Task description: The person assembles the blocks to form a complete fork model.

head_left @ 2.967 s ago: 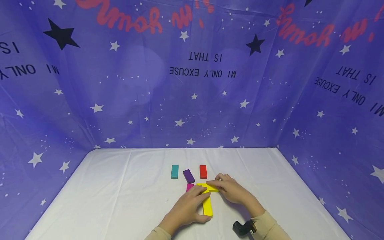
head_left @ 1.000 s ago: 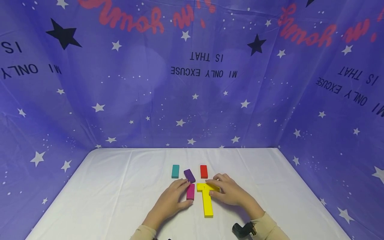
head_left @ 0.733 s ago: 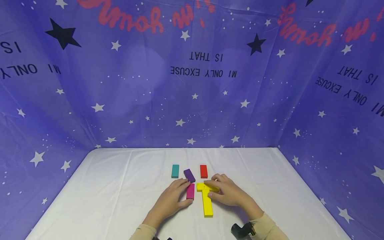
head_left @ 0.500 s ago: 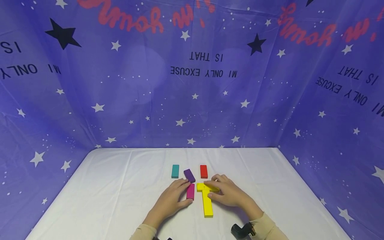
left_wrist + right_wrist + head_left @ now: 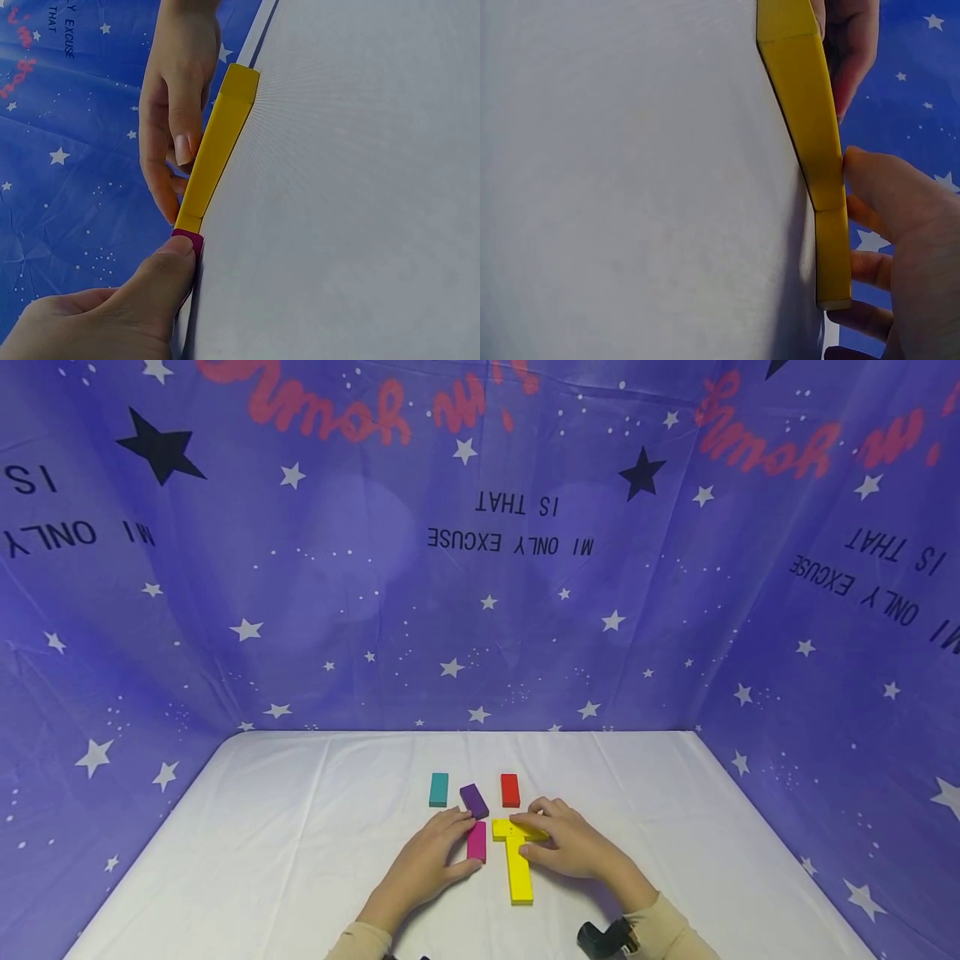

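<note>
Two yellow blocks (image 5: 519, 872) lie in a T on the white table, one crosswise at the far end of the other. My right hand (image 5: 573, 839) holds the crosswise block, fingers along its far side and thumb on its near side by the joint. To their left lies a magenta block (image 5: 477, 843). My left hand (image 5: 423, 856) grips it lengthwise, thumb at its near end and fingertips at the far end. In the left wrist view the thumb presses the end of the magenta block (image 5: 196, 240). A narrow gap separates magenta from yellow in the head view.
Behind the hands lie a teal block (image 5: 438, 790), a tilted purple block (image 5: 474, 801) close to the left fingertips, and a red block (image 5: 510, 791). A purple star-printed cloth (image 5: 480, 610) walls the table (image 5: 300, 827) on three sides.
Since 3 seconds ago my left hand has left the yellow blocks and moved left onto the magenta block. My right thumb has come round to the crosswise block's near side. Lately both hands stay still.
</note>
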### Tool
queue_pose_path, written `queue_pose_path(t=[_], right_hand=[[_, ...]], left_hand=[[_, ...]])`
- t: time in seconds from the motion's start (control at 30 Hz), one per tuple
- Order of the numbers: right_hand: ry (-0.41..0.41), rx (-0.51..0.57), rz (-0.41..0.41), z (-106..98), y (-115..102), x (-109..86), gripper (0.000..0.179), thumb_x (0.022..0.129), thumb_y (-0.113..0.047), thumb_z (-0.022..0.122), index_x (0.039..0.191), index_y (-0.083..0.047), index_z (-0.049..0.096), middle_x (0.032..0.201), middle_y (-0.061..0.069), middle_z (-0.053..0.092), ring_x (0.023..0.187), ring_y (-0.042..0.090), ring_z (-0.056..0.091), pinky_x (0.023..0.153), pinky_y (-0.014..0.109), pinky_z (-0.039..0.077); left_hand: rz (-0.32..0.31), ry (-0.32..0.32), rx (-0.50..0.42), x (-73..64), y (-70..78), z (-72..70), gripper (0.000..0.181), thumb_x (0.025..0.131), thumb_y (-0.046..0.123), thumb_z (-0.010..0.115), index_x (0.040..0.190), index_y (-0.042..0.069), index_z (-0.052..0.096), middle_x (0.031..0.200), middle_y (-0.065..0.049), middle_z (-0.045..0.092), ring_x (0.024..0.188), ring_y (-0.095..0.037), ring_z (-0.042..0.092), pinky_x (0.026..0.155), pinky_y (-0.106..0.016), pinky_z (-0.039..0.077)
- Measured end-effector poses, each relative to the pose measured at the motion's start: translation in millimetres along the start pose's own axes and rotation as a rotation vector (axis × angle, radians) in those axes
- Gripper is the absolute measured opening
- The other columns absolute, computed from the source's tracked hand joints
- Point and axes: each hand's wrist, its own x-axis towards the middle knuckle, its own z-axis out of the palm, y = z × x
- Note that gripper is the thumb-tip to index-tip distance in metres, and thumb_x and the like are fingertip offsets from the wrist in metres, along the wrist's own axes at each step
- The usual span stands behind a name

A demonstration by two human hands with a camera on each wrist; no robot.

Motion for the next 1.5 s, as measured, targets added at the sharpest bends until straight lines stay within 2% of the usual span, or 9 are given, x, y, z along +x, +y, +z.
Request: queue_pose_path(t=[0.73,1.5], right_hand=[[-0.001,0.027,0.007,-0.8,-2.7,0.3,0.048,0.092,-0.048,0.063,0.138,-0.036,0.057,0.122,-0.013,0.053,0.105,0.007,0.044,0.09,0.035,0.046],[-0.002,0.018,-0.004,-2.1,-5.0,0.6,0.049,0.093,-0.047,0.064,0.139,-0.033,0.058,0.121,-0.011,0.055,0.101,0.007,0.046,0.086,0.033,0.048]], left_hand=[[-0.052,-0.025,-0.014,-1.5,3.2,-1.9,0.064,0.087,0.055,0.069,0.136,0.016,0.059,0.143,-0.004,0.058,0.139,-0.025,0.048,0.114,-0.047,0.041],[-0.041,-0.009,-0.014,-2.9,1.3,-1.8,0.062,0.086,0.053,0.071,0.135,0.017,0.059,0.143,-0.005,0.058,0.137,-0.025,0.05,0.114,-0.046,0.042]])
